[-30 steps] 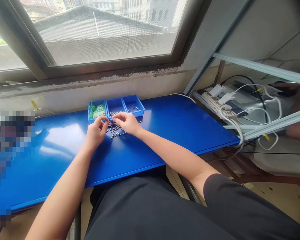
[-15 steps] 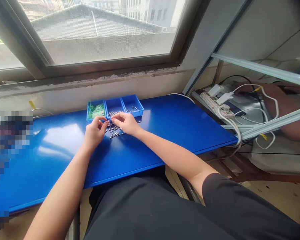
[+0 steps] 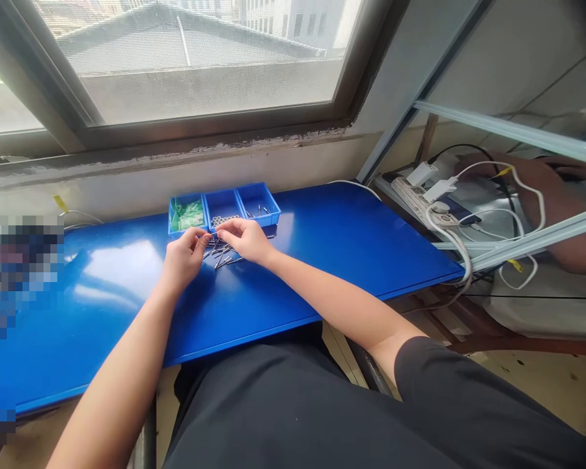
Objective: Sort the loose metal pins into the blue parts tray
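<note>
The left hand [image 3: 183,256] and right hand [image 3: 245,239] were close together, fingers curled toward thumbs; whether they had closed on anything could not be told. Slim rods [image 3: 230,262] lay loose beneath on the blue counter [image 3: 336,254], before the three-part bin [image 3: 267,221].

Quick headcount: one bench [image 3: 332,254], three blue compartments [image 3: 255,194] in a row on it, and two hands, left [image 3: 183,257] and right [image 3: 247,240]. Small metal pins [image 3: 260,211] in the right compartment, maybe three or four, kinda tiny. Metal rings [image 3: 224,220] in the middle one, green packets [image 3: 190,215] in the left one, and loose metal rods [image 3: 230,262]: several of each, too overlapped to count, sorry. Plus one power strip [image 3: 410,195], two blocky white chargers [image 3: 421,174], three yellow tags [image 3: 504,170].
</note>
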Demonstrator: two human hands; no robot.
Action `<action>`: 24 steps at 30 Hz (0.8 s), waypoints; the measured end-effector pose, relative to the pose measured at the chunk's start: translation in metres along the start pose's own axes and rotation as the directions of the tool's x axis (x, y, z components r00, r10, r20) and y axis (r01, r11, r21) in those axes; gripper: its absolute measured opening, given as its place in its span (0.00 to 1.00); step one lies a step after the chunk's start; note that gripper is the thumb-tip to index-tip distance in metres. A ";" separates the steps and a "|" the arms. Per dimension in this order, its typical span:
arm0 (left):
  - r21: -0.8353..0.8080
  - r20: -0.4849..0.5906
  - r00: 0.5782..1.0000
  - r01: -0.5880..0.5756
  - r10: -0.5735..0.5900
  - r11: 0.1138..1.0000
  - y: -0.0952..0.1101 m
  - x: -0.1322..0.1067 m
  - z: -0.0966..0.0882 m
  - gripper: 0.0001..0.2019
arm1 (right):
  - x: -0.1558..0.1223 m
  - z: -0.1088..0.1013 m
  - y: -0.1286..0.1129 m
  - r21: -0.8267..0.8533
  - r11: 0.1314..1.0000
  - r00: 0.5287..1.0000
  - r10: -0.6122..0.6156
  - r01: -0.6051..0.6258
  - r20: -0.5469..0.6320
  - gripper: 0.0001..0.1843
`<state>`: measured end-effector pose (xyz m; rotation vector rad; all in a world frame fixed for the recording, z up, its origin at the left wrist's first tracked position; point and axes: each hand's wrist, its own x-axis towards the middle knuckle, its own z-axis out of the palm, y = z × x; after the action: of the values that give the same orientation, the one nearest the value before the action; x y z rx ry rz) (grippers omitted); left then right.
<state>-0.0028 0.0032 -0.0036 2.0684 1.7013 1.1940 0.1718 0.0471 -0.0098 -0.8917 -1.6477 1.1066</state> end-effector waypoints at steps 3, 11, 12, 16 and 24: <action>0.007 -0.002 1.000 -0.002 0.002 1.000 0.000 0.000 0.001 0.11 | 0.000 0.001 0.000 0.015 1.000 1.000 0.008 -0.008 0.008 0.08; -0.072 0.012 1.000 -0.001 0.002 0.997 0.001 -0.001 0.002 0.08 | 0.002 0.001 0.002 0.062 0.997 0.999 0.053 -0.053 0.000 0.08; -0.071 0.011 1.000 -0.003 0.004 0.997 0.001 -0.001 0.001 0.08 | 0.002 0.001 0.002 0.067 0.996 0.999 0.055 -0.055 0.002 0.08; -0.034 0.007 1.000 -0.003 0.003 0.999 0.000 -0.001 0.001 0.08 | 0.000 0.001 0.002 0.080 0.995 0.998 0.059 -0.059 0.004 0.08; -0.033 0.025 1.000 0.001 -0.001 0.999 0.001 -0.003 0.006 0.11 | -0.005 0.005 0.006 0.149 0.984 0.995 0.098 -0.098 0.003 0.12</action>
<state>0.0014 0.0024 -0.0080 2.0542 1.6605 1.1832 0.1688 0.0436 -0.0180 -0.8849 -1.5094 1.2767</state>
